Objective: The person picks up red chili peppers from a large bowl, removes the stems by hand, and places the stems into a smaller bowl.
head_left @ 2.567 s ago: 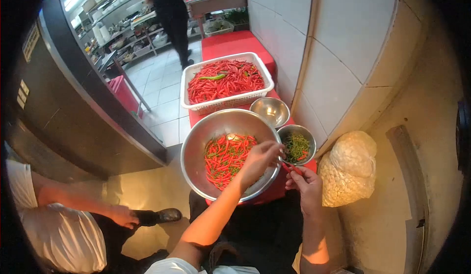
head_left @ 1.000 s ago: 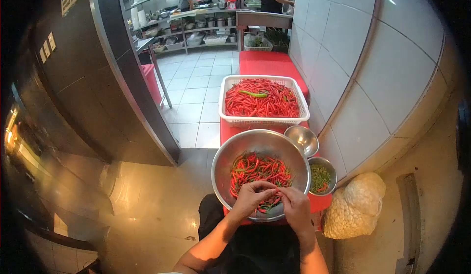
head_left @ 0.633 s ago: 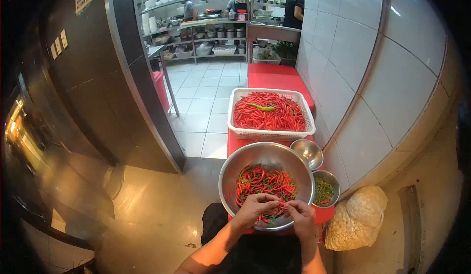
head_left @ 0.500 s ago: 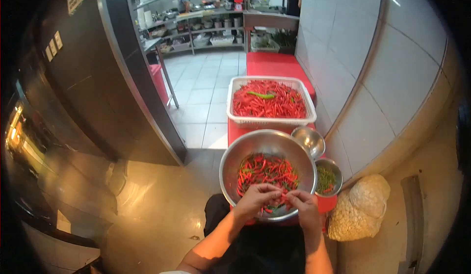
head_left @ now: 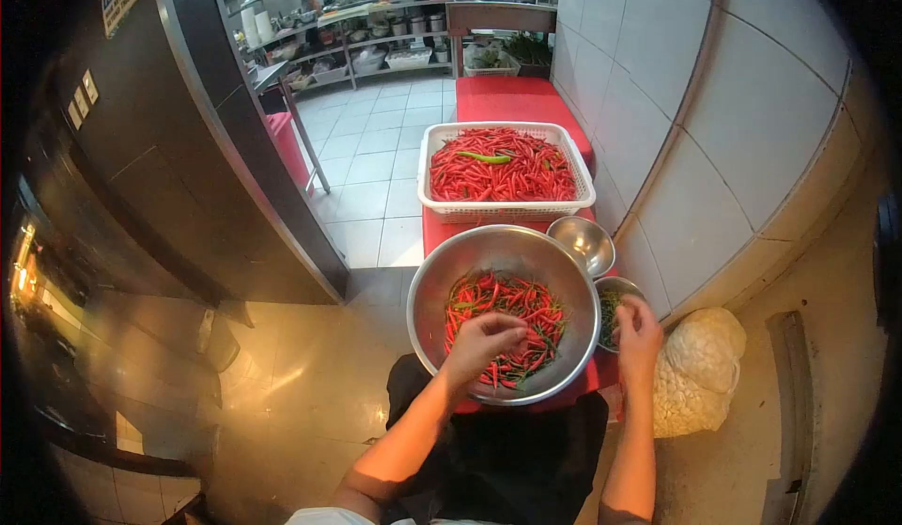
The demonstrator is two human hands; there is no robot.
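Note:
A large steel bowl (head_left: 430,276) holds a pile of red chillies (head_left: 503,299) with green stems. My left hand (head_left: 484,340) rests in it, fingers curled down into the chillies at the near side. My right hand (head_left: 640,330) hovers over the small steel bowl (head_left: 606,290) of green stems, to the right of the large bowl; its fingers point down and I cannot see whether they hold anything.
A white basket (head_left: 507,213) full of red chillies, with one green chilli (head_left: 484,157), stands behind the bowls on a red table (head_left: 507,102). An empty small bowl (head_left: 583,243) sits between them. A white mesh sack (head_left: 700,370) lies at the right by the tiled wall. People work at far shelves (head_left: 376,27).
My hands were together over the near rim of the large bowl, pinching a chilli. They have parted: the right hand went right to the stem bowl, the left dropped onto the pile.

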